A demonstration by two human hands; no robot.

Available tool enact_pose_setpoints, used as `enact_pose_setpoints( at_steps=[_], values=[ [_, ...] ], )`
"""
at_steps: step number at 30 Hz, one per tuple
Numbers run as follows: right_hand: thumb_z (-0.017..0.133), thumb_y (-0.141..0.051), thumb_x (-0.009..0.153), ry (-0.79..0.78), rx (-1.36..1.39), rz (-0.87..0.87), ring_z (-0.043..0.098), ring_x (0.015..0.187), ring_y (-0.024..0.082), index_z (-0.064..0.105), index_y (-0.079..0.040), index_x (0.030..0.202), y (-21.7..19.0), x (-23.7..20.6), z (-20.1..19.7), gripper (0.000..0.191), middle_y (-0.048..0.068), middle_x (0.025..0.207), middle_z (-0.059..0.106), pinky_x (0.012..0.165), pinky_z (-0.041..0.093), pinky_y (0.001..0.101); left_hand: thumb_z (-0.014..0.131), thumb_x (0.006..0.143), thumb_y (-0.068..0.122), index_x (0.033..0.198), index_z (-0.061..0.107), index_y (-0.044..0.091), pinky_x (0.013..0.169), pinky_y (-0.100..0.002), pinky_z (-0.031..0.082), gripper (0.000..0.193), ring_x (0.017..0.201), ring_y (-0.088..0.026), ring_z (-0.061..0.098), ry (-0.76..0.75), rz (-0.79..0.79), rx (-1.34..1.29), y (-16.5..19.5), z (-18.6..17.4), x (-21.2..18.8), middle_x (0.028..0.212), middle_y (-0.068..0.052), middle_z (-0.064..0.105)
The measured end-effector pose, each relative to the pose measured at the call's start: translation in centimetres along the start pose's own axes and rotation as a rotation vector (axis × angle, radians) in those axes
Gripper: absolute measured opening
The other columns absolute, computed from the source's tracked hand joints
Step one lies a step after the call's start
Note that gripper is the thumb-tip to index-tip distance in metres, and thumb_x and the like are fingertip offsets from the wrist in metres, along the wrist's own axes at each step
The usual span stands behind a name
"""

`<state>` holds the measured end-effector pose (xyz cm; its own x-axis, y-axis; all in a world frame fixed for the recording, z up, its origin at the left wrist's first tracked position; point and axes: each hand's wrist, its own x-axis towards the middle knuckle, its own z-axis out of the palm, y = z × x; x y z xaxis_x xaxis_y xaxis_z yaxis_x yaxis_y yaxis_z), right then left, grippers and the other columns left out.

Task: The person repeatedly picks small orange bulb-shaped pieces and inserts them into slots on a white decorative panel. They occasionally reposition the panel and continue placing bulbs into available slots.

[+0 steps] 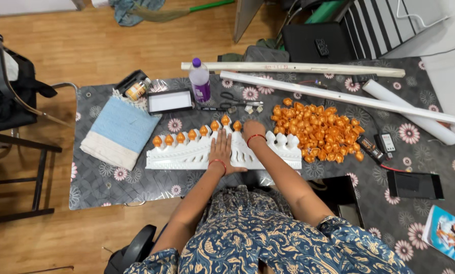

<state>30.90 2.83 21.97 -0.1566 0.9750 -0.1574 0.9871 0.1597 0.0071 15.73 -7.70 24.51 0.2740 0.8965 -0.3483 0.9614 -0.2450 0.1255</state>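
Seven orange pointed caps (197,133) already topped the white scalloped plastic crest (187,155); the flat, spread left hand (221,149) steadied it while the right hand (253,130), its grip hidden, pressed the next peak, the loose orange cap pile (318,131) at three o'clock.

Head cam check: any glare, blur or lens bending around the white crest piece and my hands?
Head view: sharp, evenly lit; soft shadows under the left hand and right hand. The white crest piece looks bright but keeps detail. The white poles bow slightly from wide-angle distortion.
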Motion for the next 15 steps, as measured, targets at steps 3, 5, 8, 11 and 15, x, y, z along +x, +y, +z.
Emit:
enact_pose_setpoints(
  at_steps=[3, 5, 8, 11, 15],
  values=[
    [0.073, -0.021, 0.085, -0.042, 0.033, -0.008, 0.075, 0.096, 0.032, 0.076, -0.004, 0.101, 0.2, 0.5, 0.0, 0.024, 0.017, 0.103, 0.076, 0.080, 0.061, 0.0411, 0.059, 0.053, 0.102, 0.162, -0.004, 0.000, 0.124, -0.051, -0.007, 0.162, 0.157, -0.035, -0.018, -0.001, 0.002, -0.003, 0.0, 0.1, 0.0, 0.170, -0.023, -0.012],
    [0.072, -0.021, 0.088, -0.060, 0.035, -0.035, 0.075, 0.097, 0.033, 0.079, -0.006, 0.098, 0.5, 0.5, 0.0, 0.020, 0.017, 0.103, 0.077, 0.082, 0.061, 0.0420, 0.058, 0.053, 0.102, 0.162, -0.004, -0.001, 0.125, -0.051, -0.007, 0.162, 0.157, -0.035, -0.019, -0.016, -0.001, 0.002, 0.0, 0.1, 0.0, 0.170, -0.023, -0.013],
    [0.076, -0.034, 0.085, -0.121, 0.101, 0.000, 0.074, 0.096, 0.036, 0.079, -0.005, 0.097, 0.8, 0.2, -0.4, 0.032, 0.021, 0.102, 0.076, 0.083, 0.060, 0.0436, 0.057, 0.055, 0.102, 0.162, -0.005, -0.001, 0.124, -0.051, -0.007, 0.161, 0.156, -0.036, -0.019, -0.021, 0.008, 0.030, 0.1, -0.1, -0.2, 0.170, -0.023, -0.013],
    [0.080, -0.039, 0.080, -0.099, 0.125, 0.001, 0.073, 0.096, 0.035, 0.079, -0.004, 0.096, 1.2, 0.2, -1.1, 0.039, 0.020, 0.102, 0.075, 0.083, 0.059, 0.0438, 0.057, 0.056, 0.102, 0.163, -0.006, -0.001, 0.125, -0.051, -0.007, 0.160, 0.156, -0.035, -0.019, -0.028, 0.006, 0.041, 0.2, -0.2, -0.3, 0.170, -0.023, -0.012],
    [0.083, -0.050, 0.077, -0.207, 0.215, -0.055, 0.073, 0.095, 0.035, 0.080, -0.008, 0.102, 3.1, 1.0, -2.2, 0.049, 0.018, 0.102, 0.076, 0.086, 0.058, 0.0425, 0.057, 0.056, 0.101, 0.162, -0.007, 0.000, 0.124, -0.051, -0.007, 0.160, 0.156, -0.035, -0.019, -0.046, 0.002, 0.043, 0.1, -0.2, -0.4, 0.170, -0.023, -0.014]
  ],
)
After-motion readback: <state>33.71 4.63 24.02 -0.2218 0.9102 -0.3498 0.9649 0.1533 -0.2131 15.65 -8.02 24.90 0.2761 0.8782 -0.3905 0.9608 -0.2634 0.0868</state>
